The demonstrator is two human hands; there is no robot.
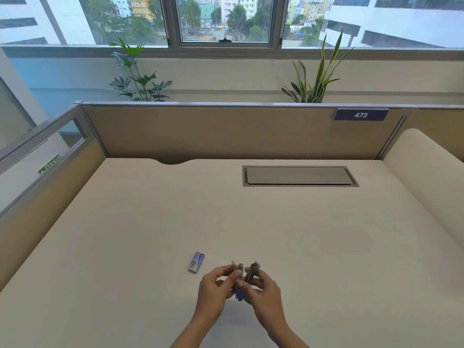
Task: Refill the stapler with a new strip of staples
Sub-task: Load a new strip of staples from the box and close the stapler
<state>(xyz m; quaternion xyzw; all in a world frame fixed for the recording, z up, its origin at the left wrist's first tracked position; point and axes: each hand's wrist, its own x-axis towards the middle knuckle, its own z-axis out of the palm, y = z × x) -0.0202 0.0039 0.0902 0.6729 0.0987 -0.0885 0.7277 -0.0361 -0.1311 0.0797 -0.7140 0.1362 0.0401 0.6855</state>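
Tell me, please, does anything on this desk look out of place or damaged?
Nothing stands out. The staple box lies flat on the desk, and both hands hold the opened stapler above it.

Both forearms enter from the lower edge and converge at centre, the left hand (216, 285) and right hand (263, 288) raised just above the worktop (326, 247), wrists angled inward, fingers (237, 273) curled in pinch grips, fingertips nearly meeting between the hands.
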